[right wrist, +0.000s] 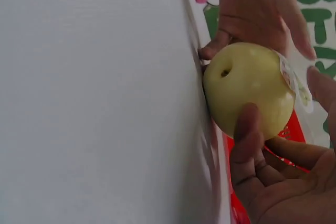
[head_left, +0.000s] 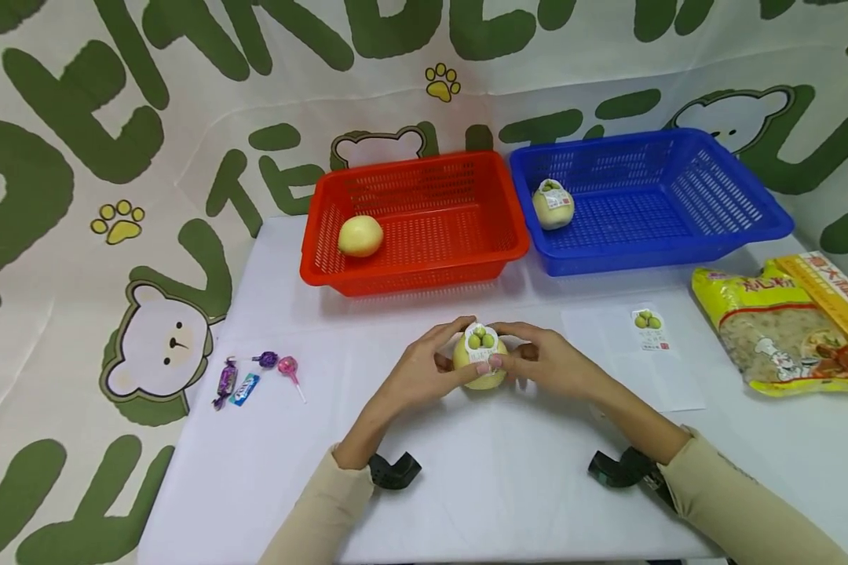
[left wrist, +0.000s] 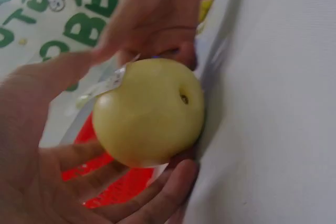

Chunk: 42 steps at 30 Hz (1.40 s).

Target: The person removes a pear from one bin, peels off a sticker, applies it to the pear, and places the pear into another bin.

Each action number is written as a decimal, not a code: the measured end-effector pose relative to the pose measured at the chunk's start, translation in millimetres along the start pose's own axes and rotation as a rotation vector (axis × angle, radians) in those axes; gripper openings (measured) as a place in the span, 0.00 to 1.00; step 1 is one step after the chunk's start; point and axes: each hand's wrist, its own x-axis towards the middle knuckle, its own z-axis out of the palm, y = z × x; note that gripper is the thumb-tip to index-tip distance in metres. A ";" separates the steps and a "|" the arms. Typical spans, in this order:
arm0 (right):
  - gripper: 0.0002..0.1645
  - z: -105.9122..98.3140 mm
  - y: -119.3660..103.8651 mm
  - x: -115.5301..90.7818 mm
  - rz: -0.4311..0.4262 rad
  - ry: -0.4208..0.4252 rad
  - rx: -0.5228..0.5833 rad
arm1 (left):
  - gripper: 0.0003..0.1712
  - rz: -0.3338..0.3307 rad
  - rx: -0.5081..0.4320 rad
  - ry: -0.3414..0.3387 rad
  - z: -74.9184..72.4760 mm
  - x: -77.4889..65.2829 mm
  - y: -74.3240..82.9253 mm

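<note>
Both hands cup a round, pale yellow pear [head_left: 486, 382] low over the white table. A white label [head_left: 480, 339] printed with green fruit sits on its upper front. My left hand [head_left: 424, 369] holds the pear from the left, thumb on the label and fingers curled behind. From the other side my right hand [head_left: 551, 361] grips it, its thumb meeting the label's right edge. In the left wrist view, the label's edge stands away from the pear [left wrist: 149, 114]. The right wrist view shows right-hand fingers [right wrist: 248, 135] around the pear [right wrist: 252, 85].
Behind stands a red basket [head_left: 417, 278] with a plain pear [head_left: 360, 236]. Beside it, a blue basket [head_left: 664, 255] holds a labelled pear [head_left: 558, 216]. A backing sheet [head_left: 636, 384] bears another label [head_left: 650, 328]. Right: a yellow bag [head_left: 777, 337] and box [head_left: 834, 302]. Left: sweets [head_left: 226, 380] and lollipops [head_left: 288, 366].
</note>
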 end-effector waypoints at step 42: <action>0.20 -61.3 -6.0 -28.3 -0.235 0.443 -0.579 | 0.53 0.105 0.318 0.057 9.2 2.6 -8.3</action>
